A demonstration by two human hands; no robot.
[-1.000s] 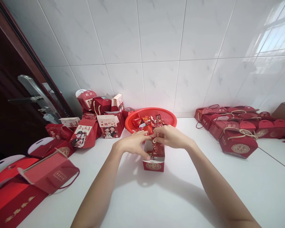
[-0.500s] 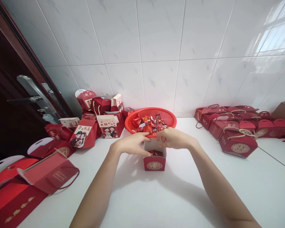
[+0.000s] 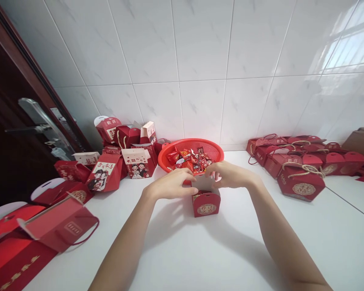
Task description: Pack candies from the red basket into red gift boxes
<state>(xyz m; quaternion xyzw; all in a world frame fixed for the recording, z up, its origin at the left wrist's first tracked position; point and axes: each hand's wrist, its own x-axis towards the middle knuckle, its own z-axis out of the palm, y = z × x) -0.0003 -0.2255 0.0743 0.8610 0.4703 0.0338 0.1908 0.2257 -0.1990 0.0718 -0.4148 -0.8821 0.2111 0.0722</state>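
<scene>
A small red gift box [image 3: 206, 205] with a round gold emblem stands on the white table in front of me, its top unfolded. Wrapped sweets show partly inside it. At the box's left edge is my left hand [image 3: 171, 184], thumb and fingers bent about the side and back panel. My right hand [image 3: 233, 174] has curled fingers at the back right corner, by the upright pale inner flap [image 3: 204, 182]. The fingertips partly hide the flaps. Just behind stands a red plastic basket [image 3: 216, 147] holding many wrapped sweets [image 3: 197, 159].
Assorted red gift boxes [image 3: 104, 173] crowd the left side, with a large red box [image 3: 21, 258] nearest. Closed boxes with twine handles [image 3: 301, 182] stand in rows at right. A tiled wall [image 3: 200, 109] rises behind; a door handle [image 3: 38, 115] is at far left.
The box has shifted right and turned slightly, and its front flap stands higher. My left thumb has moved right with it; my right hand has moved slightly right, its fingers spreading a little.
</scene>
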